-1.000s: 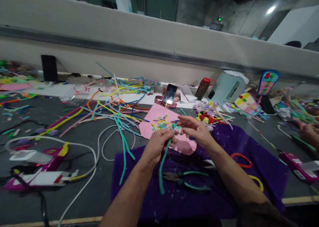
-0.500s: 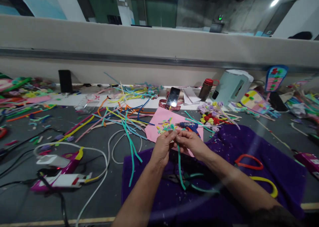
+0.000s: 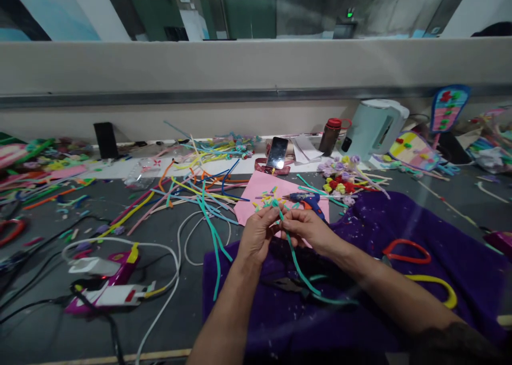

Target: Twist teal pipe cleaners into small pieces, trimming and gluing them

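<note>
Both hands meet over the near edge of a pink sheet (image 3: 250, 194), their fingertips pinched together on a teal pipe cleaner (image 3: 295, 258). My left hand (image 3: 258, 231) grips its upper end, where a small teal bunch (image 3: 274, 204) shows above the fingers. My right hand (image 3: 308, 229) is closed on the same pipe cleaner just beside it. The loose tail hangs down over the purple cloth (image 3: 376, 221) and across pliers (image 3: 286, 284), which are partly covered. Just beyond the right hand lies a blue glue gun (image 3: 308, 199) on the pink sheet, near short cut pieces.
Scissors with red and yellow handles (image 3: 408, 252) lie right of my right forearm. Loose pipe cleaners (image 3: 206, 205) spread to the left, near a power strip (image 3: 108, 285) with cables. A phone (image 3: 277, 152), a bottle (image 3: 331, 137) and a kettle (image 3: 372, 127) stand behind.
The pipe cleaner's tail has swung to the right and now curves, where it hung nearly straight before. Both hands keep their pinch. The view has shifted slightly.
</note>
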Demonstrator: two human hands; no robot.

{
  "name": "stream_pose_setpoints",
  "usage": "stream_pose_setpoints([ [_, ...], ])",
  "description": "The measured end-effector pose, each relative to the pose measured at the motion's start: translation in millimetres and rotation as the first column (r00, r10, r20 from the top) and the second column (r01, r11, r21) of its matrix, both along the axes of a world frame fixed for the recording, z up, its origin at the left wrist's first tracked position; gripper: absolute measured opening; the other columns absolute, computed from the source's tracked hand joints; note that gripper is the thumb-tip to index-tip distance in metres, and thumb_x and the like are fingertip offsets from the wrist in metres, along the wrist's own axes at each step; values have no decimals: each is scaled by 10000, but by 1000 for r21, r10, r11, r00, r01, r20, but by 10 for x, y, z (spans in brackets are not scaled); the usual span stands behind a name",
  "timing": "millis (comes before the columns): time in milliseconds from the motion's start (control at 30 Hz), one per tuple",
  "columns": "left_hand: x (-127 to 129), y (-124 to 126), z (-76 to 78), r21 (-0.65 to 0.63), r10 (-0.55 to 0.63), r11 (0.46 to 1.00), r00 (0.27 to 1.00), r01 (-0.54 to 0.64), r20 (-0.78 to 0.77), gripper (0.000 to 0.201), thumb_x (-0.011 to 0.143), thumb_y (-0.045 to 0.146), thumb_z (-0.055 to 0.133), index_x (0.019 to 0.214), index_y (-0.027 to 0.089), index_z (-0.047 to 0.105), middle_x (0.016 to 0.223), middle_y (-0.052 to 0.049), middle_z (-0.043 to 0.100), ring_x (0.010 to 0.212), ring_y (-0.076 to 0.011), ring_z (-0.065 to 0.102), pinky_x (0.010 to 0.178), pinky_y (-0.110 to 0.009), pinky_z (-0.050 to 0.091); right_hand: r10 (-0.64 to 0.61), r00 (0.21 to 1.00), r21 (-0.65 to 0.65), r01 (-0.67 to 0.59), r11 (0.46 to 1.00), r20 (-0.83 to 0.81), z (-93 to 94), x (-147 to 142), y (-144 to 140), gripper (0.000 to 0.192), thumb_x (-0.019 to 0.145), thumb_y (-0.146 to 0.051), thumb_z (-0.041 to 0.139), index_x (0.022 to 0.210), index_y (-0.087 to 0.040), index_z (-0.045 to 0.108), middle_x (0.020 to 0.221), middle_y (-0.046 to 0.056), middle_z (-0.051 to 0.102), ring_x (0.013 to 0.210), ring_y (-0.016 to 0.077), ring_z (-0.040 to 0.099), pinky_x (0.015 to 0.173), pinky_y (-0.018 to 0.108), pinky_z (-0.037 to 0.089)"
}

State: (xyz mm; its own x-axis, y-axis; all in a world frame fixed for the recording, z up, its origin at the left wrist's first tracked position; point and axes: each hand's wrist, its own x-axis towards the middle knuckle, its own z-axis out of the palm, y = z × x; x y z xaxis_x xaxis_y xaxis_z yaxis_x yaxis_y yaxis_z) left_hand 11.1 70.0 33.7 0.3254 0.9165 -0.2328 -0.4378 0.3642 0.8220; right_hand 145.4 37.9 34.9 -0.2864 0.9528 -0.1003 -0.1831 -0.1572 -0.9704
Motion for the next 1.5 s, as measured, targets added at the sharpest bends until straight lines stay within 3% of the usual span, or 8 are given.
stream_pose_setpoints([
  [633, -10, 5, -32, 84, -7, 996, 996, 14, -87, 239, 616, 342, 695, 726, 133, 660, 669, -1, 604, 511, -59, 504, 494, -192, 392, 29, 999, 41, -31, 999, 46, -5, -21, -2, 252, 740, -376, 575, 674, -139, 517, 634, -9, 603, 374, 35, 466, 315, 143, 279],
  [900, 55, -53, 12, 77, 3, 997, 999, 0, -41, 299, 608, 285, 712, 849, 119, 651, 752, -21, 616, 548, -72, 533, 502, -192, 422, -38, 999, 47, 38, 998, 0, -94, -6, 23, 265, 738, -393, 583, 673, -150, 497, 594, -23, 588, 353, 33, 436, 321, 149, 253],
  [1033, 47, -45, 13, 57, 28, 998, 998, -24, -60, 254, 603, 312, 707, 730, 104, 634, 619, -6, 584, 501, -79, 518, 464, -193, 408, -38, 998, 61, 35, 998, 56, -59, -38, 4, 252, 733, -379, 581, 669, -152, 491, 628, -14, 601, 370, 39, 458, 318, 145, 261],
  [1133, -31, -14, 53, 79, 51, 996, 998, -49, -25, 228, 632, 317, 680, 735, 123, 618, 640, -2, 595, 509, -75, 524, 453, -176, 397, -24, 987, 80, 11, 997, 160, 49, -12, -14, 230, 730, -369, 572, 697, -145, 530, 632, -10, 592, 384, 46, 474, 323, 149, 281],
  [1200, -106, 20, 89, 80, 105, 991, 994, -107, 29, 203, 636, 301, 673, 718, 133, 596, 655, -3, 604, 548, -77, 545, 457, -158, 389, -89, 970, 133, 59, 989, 228, 138, 69, -14, 209, 719, -351, 582, 745, -145, 562, 653, -9, 589, 413, 53, 493, 339, 154, 301],
  [1333, -221, 89, 122, 23, 72, 997, 996, -74, 56, 213, 618, 275, 673, 750, 129, 592, 543, 28, 548, 443, -51, 485, 408, -152, 345, -304, 915, 271, 232, 934, 264, 235, 337, -8, 188, 711, -329, 599, 714, -152, 538, 530, -43, 512, 407, 51, 444, 364, 159, 287],
  [1500, -284, 137, 111, 18, 4, 1000, 994, -5, 108, 219, 618, 281, 659, 752, 125, 583, 503, 51, 489, 375, -24, 404, 347, -141, 257, -381, 826, 350, 242, 905, 416, 32, 642, -3, 168, 733, -316, 553, 690, -156, 520, 520, -43, 502, 414, 62, 426, 406, 183, 313],
])
